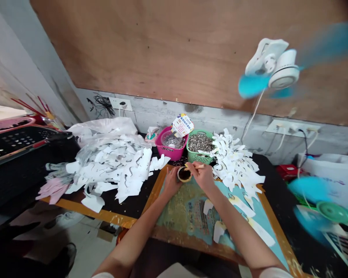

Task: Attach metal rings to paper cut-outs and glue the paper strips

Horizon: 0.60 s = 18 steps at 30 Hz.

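Observation:
My left hand (172,181) is closed around the side of a small round pot (184,174) with dark contents and a pale rim. Over the pot's right edge, my right hand (201,175) pinches a thin pale stick (201,166); its tip is hard to make out. Beneath both hands lies a stained, glue-smeared work board (174,214). Several white cut pieces (262,231) with small metal rings lie on its right side, partly behind my right forearm. A large heap of similar white pieces (234,162) rises right of my right hand.
Behind my hands stand a pink basket (169,153) and a green basket (198,157), the green one full of metal rings. White pieces (113,162) are piled at left near a black crate (17,166). Blue-bladed fans (284,75) are at right, one on the wall.

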Each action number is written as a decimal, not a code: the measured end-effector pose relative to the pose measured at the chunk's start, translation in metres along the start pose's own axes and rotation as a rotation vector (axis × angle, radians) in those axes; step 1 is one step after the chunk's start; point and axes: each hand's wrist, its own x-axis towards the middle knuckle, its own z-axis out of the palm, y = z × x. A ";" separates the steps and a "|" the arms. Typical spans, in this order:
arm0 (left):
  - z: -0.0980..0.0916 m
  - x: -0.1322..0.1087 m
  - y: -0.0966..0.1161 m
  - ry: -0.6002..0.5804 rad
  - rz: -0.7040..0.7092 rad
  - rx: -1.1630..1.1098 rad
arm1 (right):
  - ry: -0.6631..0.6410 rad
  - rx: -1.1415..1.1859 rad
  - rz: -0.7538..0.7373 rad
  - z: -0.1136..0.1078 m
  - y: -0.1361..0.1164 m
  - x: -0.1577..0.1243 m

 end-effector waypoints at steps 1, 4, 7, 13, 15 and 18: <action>0.001 0.000 -0.001 -0.002 0.003 0.000 | -0.020 -0.048 -0.040 0.000 0.000 0.000; 0.003 0.000 -0.002 -0.005 0.008 -0.001 | -0.080 -0.094 -0.090 0.000 -0.001 0.001; 0.003 0.001 -0.003 0.009 0.000 -0.005 | -0.053 -0.024 -0.030 -0.002 -0.002 0.002; 0.002 0.002 -0.004 0.006 0.010 -0.012 | -0.094 -0.117 -0.072 -0.005 -0.004 0.002; 0.002 0.002 -0.006 0.017 0.004 -0.007 | -0.074 -0.084 -0.043 -0.003 -0.002 0.002; 0.004 0.001 -0.009 0.023 0.014 0.014 | -0.074 -0.152 -0.065 0.002 0.002 0.001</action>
